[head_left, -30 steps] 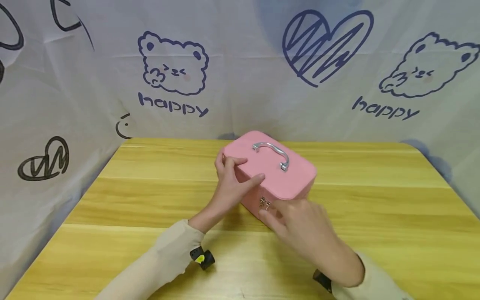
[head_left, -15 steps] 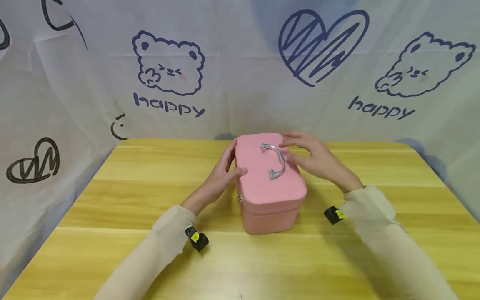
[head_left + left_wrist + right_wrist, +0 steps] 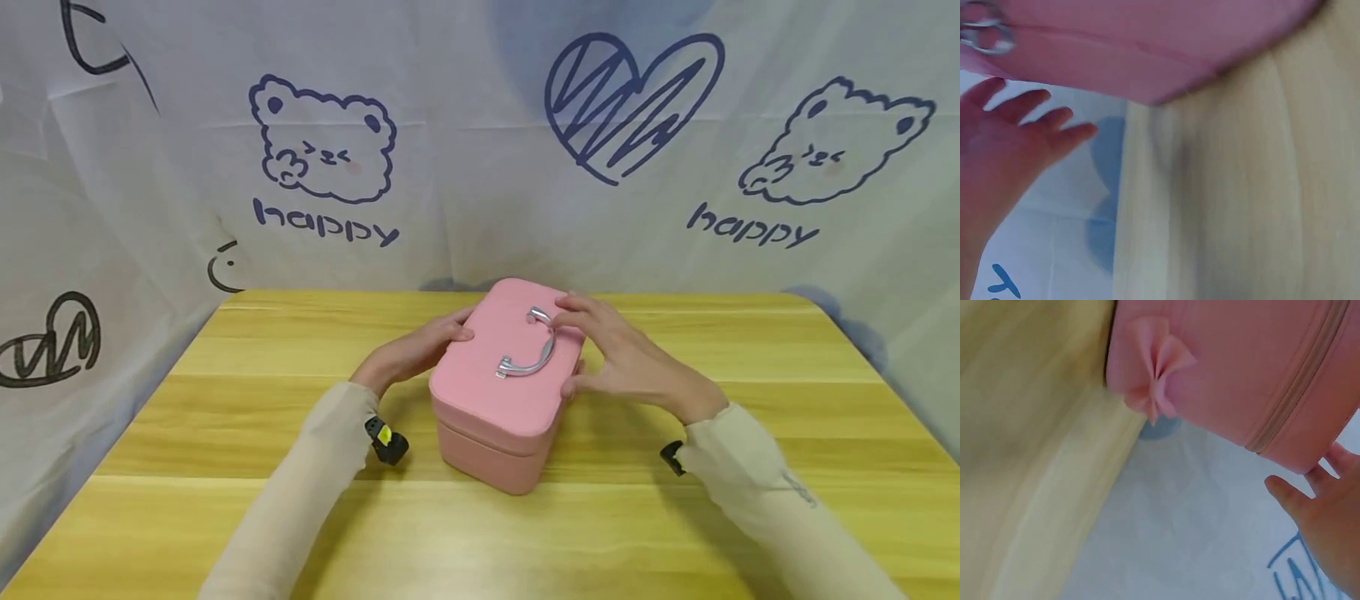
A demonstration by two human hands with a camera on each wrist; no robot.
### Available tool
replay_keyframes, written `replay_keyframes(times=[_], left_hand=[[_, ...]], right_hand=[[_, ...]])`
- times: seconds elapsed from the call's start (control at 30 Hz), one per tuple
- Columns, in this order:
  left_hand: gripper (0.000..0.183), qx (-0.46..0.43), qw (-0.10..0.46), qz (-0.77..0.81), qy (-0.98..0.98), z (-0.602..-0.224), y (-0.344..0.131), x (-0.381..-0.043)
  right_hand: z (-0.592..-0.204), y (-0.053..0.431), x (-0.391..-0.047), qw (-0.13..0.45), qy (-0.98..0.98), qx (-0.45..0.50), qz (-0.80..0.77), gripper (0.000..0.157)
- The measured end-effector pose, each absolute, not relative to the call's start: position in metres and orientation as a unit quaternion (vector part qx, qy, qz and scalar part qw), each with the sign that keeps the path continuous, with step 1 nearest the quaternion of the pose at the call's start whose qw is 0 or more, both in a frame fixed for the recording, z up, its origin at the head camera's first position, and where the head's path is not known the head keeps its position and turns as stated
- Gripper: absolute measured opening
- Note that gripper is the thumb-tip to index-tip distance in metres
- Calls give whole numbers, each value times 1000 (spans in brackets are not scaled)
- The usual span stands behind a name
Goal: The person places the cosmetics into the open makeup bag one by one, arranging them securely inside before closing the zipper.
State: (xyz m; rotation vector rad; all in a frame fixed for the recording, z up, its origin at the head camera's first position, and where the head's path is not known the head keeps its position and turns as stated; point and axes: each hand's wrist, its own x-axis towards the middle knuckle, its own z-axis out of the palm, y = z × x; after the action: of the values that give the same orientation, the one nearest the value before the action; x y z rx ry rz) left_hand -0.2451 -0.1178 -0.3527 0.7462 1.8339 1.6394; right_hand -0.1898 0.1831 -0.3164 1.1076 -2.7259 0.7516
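Observation:
A pink vanity case (image 3: 487,358) stands at an angle on the table, its lid down. On top is a curved silver handle (image 3: 527,367). My left hand (image 3: 416,348) lies along the left side, thumb at the lid's edge; its fingers are extended beside the case in the left wrist view. Metal rings (image 3: 994,45) hang from that side. At the opposite side, my right hand (image 3: 630,362) reaches over the lid's edge near the handle, thumb by the side wall. A pink bow (image 3: 1157,372) and a zipper-like seam (image 3: 1300,381) show on this side in the right wrist view.
The wood-grain table (image 3: 225,517) ends at a back edge just behind the case. Beyond hangs a white cloth (image 3: 465,192) with drawn bears and hearts. Small black cameras (image 3: 387,442) are strapped to both wrists.
The case has turned clockwise as seen from above, its clasp side swinging from the front to the far left. My right hand has left the clasp and moved to the case's right side.

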Motion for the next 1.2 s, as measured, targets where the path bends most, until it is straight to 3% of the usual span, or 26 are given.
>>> replay_keyframes(times=[0.17,0.33,0.47,0.6,0.77,0.9,1.2], left_hand=[[66,215,191,664,690,-346,-123,-231],[60,93,22,708,700,-348,-126,-202],[67,6,-62,687,724,-353,-121,-179],[69,-13,-40,682,730,-349,-108,-166],[67,-6,-18,688,726,-346,-102,-180],[65,-9,-10,708,706,-348,-99,-203],[70,-25,-3,707,707,-348,-92,-250]], right_hand=[[-313,178,-184,137,-904,376,152,86],[-320,145,-170,231,-924,295,75,102],[-330,117,-161,255,-941,197,101,91],[-333,112,-160,227,-929,112,270,70],[-336,131,-177,142,-853,32,501,67],[-338,142,-201,107,-822,26,559,66],[-336,145,-245,102,-807,15,582,66]])
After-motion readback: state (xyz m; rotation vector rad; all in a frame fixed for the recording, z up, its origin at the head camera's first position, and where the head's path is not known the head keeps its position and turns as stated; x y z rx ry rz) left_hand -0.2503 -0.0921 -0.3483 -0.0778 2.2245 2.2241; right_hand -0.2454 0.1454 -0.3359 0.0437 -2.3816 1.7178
